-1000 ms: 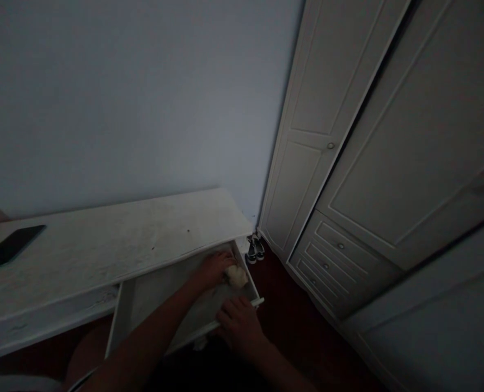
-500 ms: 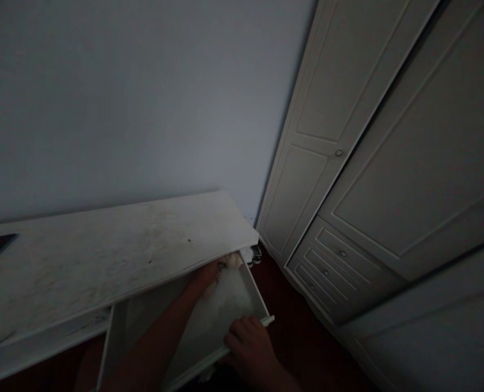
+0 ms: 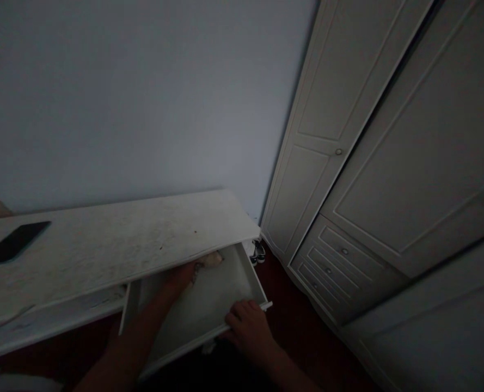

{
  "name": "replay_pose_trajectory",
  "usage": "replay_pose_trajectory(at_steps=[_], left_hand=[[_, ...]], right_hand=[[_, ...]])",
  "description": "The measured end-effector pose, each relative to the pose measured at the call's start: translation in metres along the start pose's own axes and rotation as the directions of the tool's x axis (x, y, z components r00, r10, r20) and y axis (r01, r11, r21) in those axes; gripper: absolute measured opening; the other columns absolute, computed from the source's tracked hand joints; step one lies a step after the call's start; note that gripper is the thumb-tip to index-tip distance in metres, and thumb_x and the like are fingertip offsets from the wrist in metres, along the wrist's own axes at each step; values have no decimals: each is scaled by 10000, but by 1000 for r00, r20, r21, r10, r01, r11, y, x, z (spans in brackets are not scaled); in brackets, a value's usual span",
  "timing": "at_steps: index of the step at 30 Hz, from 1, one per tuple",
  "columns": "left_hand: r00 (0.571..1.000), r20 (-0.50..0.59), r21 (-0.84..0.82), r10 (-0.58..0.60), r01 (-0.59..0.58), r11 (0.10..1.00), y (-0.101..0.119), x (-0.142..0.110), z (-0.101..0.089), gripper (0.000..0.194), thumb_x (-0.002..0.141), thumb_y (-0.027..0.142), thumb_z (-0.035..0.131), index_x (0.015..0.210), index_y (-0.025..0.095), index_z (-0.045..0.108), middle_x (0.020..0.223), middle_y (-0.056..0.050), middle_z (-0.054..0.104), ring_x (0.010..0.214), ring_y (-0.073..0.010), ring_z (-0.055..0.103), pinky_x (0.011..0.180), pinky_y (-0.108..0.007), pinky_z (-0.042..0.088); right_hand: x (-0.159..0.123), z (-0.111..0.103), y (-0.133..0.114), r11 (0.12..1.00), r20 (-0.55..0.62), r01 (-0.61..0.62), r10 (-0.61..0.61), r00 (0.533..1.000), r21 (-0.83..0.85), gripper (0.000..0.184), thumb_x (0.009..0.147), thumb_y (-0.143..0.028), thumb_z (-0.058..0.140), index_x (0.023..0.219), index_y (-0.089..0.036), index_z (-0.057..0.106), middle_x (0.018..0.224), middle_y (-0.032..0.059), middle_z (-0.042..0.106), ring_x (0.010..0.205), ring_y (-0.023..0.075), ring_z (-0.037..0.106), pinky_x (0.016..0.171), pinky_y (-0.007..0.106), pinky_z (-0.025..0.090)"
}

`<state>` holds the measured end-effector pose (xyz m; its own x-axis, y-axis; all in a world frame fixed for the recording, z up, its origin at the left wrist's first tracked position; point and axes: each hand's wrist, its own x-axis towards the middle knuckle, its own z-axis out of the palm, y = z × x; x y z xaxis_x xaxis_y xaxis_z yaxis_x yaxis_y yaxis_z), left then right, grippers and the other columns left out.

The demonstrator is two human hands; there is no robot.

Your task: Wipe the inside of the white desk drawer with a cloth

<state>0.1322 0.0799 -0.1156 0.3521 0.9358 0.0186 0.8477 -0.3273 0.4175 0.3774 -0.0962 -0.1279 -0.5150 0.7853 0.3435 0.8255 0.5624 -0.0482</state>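
Observation:
A white drawer (image 3: 221, 283) is pulled out from under a white desk top (image 3: 176, 223) with brownish smudges. My left hand (image 3: 190, 269) reaches deep inside it, pressing a pale cloth (image 3: 212, 259) near the back under the desk's edge. The fingers are dim and partly hidden, but they appear closed on the cloth. Something dark and patterned shows beside that hand; I cannot make out what it is. My right hand (image 3: 245, 321) is wrapped over the drawer's front panel near its right corner.
On the desk's left end lies a dark flat tablet-like object (image 3: 15, 244). Dark shoes with white edges (image 3: 258, 252) sit on the dark red floor (image 3: 285, 305) by the desk's right end. A white wardrobe (image 3: 307, 179) with small knobbed drawers stands to the right.
My left hand and the cloth have moved left along the back of the drawer. My right hand keeps its hold on the front panel. The view has shifted slightly left.

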Motion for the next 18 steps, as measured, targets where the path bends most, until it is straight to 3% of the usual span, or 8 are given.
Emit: replay_pose_trajectory(at_steps=[6, 10, 13, 18], left_hand=[[985, -112, 227, -131, 154, 962, -13, -37, -21, 516, 963, 158, 393, 1448, 237, 546, 1374, -113, 681, 1422, -320, 497, 1187, -537, 367], [972, -109, 376, -208, 233, 897, -15, -64, -29, 526, 921, 130, 478, 1443, 136, 541, 1362, -260, 643, 1253, -427, 622, 1043, -603, 484], [960, -72, 468, -272, 273, 840, -14, -80, -30, 496, 961, 166, 505, 1455, 114, 515, 1229, -261, 688, 1066, -379, 711, 909, -551, 570], [951, 52, 548, -305, 228, 805, -10, -99, -22, 396, 973, 397, 647, 1295, 170, 610, 1220, -90, 680, 1044, -221, 684, 909, -450, 593]], right_hand=[[2, -5, 1, 999, -29, 18, -17, 999, 32, 352, 899, -542, 738, 980, -231, 591, 991, 16, 666, 911, 214, 584, 793, 355, 370], [4, -4, 3, 998, -57, 45, -42, 998, 41, 361, 876, -533, 766, 965, -232, 587, 966, 8, 668, 892, 215, 586, 768, 355, 359], [4, -1, 4, 998, -92, 52, -49, 995, 36, 372, 852, -531, 791, 951, -236, 587, 958, 1, 667, 877, 213, 587, 760, 358, 353], [5, 3, 5, 997, -125, 64, -59, 990, 42, 367, 854, -529, 792, 941, -236, 589, 952, 4, 667, 884, 214, 588, 769, 359, 346]])
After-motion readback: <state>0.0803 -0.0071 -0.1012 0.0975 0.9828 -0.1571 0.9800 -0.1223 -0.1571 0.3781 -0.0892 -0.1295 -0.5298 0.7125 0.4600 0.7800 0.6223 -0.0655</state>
